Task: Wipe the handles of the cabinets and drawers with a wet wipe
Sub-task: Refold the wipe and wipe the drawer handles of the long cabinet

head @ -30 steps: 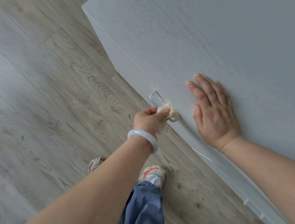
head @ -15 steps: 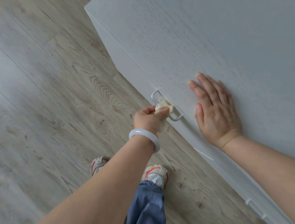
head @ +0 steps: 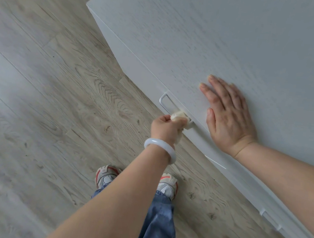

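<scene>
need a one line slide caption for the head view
Left hand rubs a wet wipe along a metal drawer handle while the right hand rests flat on the white cabinet top.

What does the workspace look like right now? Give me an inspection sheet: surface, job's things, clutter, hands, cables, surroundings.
Surface: white cabinet top, bare except for a hand.
Job's things: wet wipe bunched against the right end of the metal handle; second handle lower right, untouched now.
Clutter: nothing seen.
Hands: left hand grips the wipe, white bangle on its wrist; right hand rests flat on the cabinet top.
Cables: nothing seen.
Surroundings: grey wood-grain floor; sneakers and jeans below.
</scene>
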Demonstrator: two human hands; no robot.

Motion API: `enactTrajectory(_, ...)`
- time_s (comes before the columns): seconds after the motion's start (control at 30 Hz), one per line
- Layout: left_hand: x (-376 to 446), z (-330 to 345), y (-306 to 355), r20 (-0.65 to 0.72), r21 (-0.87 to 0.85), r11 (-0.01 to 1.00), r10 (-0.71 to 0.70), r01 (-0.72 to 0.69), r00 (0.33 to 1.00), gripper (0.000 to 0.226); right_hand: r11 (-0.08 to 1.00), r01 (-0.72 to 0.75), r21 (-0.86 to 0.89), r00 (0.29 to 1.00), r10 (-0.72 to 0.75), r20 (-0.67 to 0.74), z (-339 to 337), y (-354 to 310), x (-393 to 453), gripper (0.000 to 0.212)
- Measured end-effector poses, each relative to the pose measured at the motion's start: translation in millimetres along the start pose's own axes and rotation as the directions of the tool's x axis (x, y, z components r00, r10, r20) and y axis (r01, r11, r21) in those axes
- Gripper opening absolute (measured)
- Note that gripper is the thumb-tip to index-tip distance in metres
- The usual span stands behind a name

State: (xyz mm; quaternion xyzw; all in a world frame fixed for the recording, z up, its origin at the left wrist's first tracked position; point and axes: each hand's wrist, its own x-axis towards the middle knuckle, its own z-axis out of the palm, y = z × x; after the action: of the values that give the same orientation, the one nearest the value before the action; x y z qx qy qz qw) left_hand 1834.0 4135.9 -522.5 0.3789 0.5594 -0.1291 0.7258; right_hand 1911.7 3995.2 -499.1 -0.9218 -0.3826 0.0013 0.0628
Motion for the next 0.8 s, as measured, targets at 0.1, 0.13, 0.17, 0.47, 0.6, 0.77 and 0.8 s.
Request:
enactTrajectory(0.1, 0.1, 0.3, -11.9, 0.062, -0.058, 0.998, -0.006, 0.01, 0.998, 0.039, 1.0, -0.004, -0.007, 1.0, 0.004, 0.002, 0.1, -0.1, -0.2, 0.054)
enactTrajectory(0.13, 1.2, -0.7, -12.7, 0.072, -0.07, 0.998, -0.002, 0.007, 0.997, 0.04, 1.0, -0.004, -0.007, 1.0, 0.004, 0.002, 0.2, -0.2, -0.1, 0.054)
enactTrajectory(0.17, 1.9, -1.2, -12.5, 0.08, -0.08, 0.997, -0.002, 0.009, 0.997, 0.04, 1.0, -0.005, -0.007, 1.0, 0.005, 0.001, 0.2, -0.3, -0.1, 0.054)
enactTrajectory(0.47, -0.9, 8.6, -27.7, 0.093, -0.131, 0.99, -0.033, 0.045, 0.995, 0.028, 1.0, -0.011, -0.004, 1.0, 0.011, 0.012, 0.8, -0.6, -0.5, 0.055)
enactTrajectory(0.6, -1.9, 3.0, -26.9, 0.117, -0.095, 0.994, -0.033, 0.044, 0.993, 0.03, 1.0, -0.004, 0.003, 1.0, 0.004, 0.004, 1.1, 0.3, -0.5, 0.055)
enactTrajectory(0.77, 1.7, -11.4, -2.6, 0.088, -0.037, 0.999, -0.023, 0.026, 0.996, 0.039, 1.0, 0.0, 0.003, 1.0, 0.0, -0.009, 1.8, 0.2, -1.1, 0.054)
enactTrajectory(0.8, 1.3, -14.5, 5.7, 0.086, -0.031, 0.999, -0.007, 0.01, 0.996, 0.037, 1.0, -0.001, 0.005, 1.0, 0.001, -0.012, 1.8, 0.4, -1.2, 0.054)
